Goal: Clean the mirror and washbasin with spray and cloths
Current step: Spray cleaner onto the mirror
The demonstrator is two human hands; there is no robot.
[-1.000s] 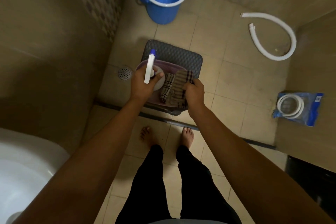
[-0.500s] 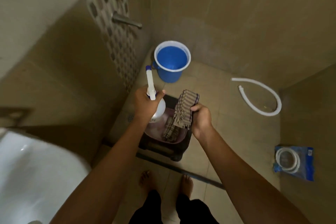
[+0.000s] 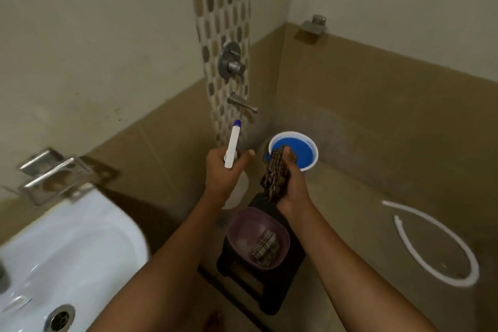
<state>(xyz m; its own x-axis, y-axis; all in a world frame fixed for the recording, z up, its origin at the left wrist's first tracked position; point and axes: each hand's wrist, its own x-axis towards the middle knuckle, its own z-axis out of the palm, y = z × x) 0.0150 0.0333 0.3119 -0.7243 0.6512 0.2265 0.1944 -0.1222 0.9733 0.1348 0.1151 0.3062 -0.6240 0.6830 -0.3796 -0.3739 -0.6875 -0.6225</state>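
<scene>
My left hand grips a white spray bottle with a blue nozzle tip, held up in mid-air. My right hand holds a folded brown checked cloth upright beside it. Below them a purple bowl sits on a dark stool with a second checked cloth lying inside. The white washbasin fills the lower left, its drain visible. No mirror is in view.
A blue bucket stands on the floor in the corner under a wall tap and mixer knob. A white hose curls on the tiles at right. A steel soap holder is fixed above the basin.
Both hands have risen from the bowl with the spray bottle and one cloth. The view has tilted up and left, bringing the washbasin and wall fittings into sight.
</scene>
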